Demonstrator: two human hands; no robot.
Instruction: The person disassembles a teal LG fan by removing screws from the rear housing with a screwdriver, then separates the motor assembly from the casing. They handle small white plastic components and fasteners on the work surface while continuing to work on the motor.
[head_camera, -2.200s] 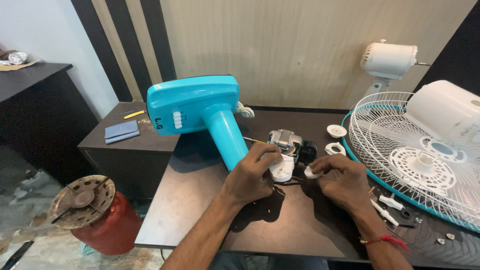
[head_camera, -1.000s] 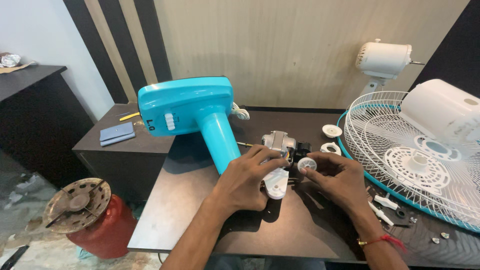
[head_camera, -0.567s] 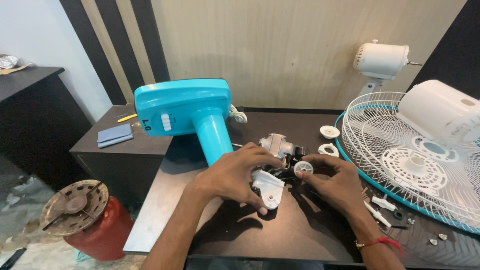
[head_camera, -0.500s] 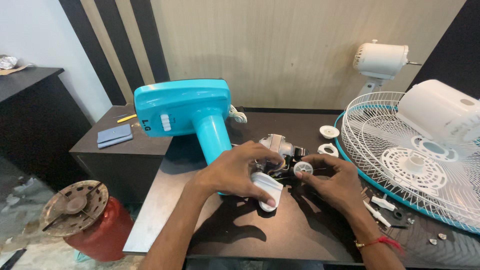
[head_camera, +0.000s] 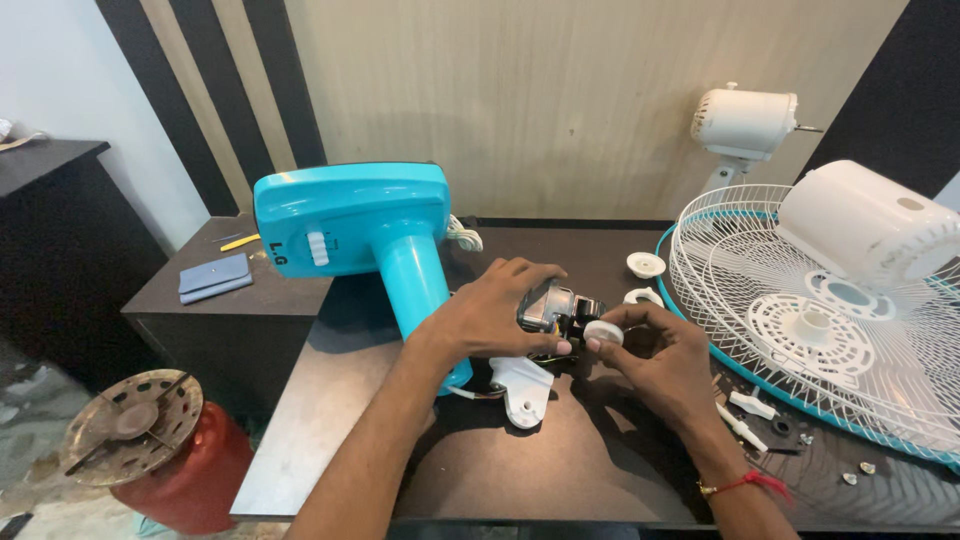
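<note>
Head view: both hands work over a dark table (head_camera: 330, 400), close together at its middle. Left hand (head_camera: 490, 315) lies over a small fan motor (head_camera: 550, 308), fingers curled and clamped on its metal body from above, which steadies it just off the tabletop. Right hand (head_camera: 665, 355) meets it from the other side; thumb and forefinger are pinched together on a small white round cap (head_camera: 603, 332) set against the motor's end, remaining fingers loosely bent. White plastic bracket (head_camera: 525, 388) hangs below the motor and rests on the table, joined by thin wires, so the motor cannot be lifted far. Turquoise fan base (head_camera: 350, 220) lies tipped on its side just behind the left hand, its neck pointing toward the motor; likely laid so to keep the wiring reachable. White fan grille (head_camera: 800, 330) with turquoise rim lies flat at right, a white motor cover (head_camera: 865, 230) upon it. Two white rings (head_camera: 645, 265) sit near the grille; loose screws (head_camera: 855, 472) lie beside it, apart from the hands.
</note>
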